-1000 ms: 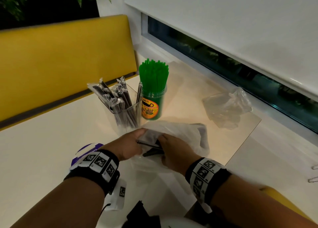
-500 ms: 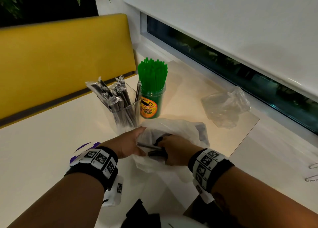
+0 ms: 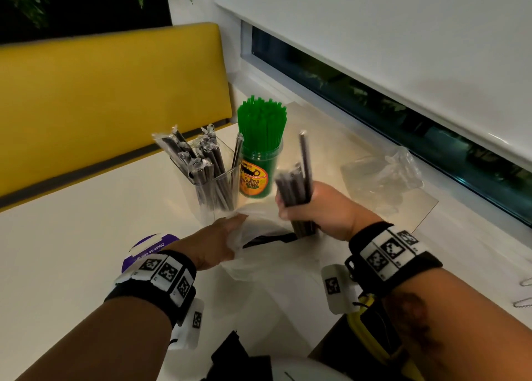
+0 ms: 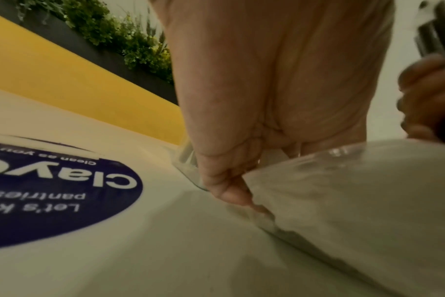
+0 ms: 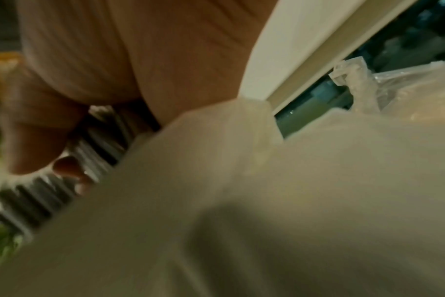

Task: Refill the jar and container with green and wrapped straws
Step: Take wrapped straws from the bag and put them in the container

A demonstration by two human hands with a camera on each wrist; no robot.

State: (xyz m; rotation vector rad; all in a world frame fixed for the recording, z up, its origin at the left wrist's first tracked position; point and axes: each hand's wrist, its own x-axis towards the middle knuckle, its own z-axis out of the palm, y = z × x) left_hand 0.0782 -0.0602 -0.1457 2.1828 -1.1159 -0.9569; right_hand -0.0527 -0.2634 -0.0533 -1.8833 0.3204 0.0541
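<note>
A bunch of wrapped straws [image 3: 296,187] stands upright in the right hand [image 3: 322,210], fingers curled tight around it, just above the white bag [image 3: 276,262] whose edge the left hand [image 3: 213,245] pinches; next, seemingly, it must go into the clear container [image 3: 218,190] beside the green jar [image 3: 257,173]

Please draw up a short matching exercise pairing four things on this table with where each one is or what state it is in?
Things:
1. green straws
2. bundle of dark wrapped straws
3. white plastic bag
4. crumpled clear bag

Places or states:
A. lying by itself near the window
B. gripped upright in the right hand
C. standing in the green jar
D. held at its edge by the left hand

Pairs: 1-C, 2-B, 3-D, 4-A
</note>
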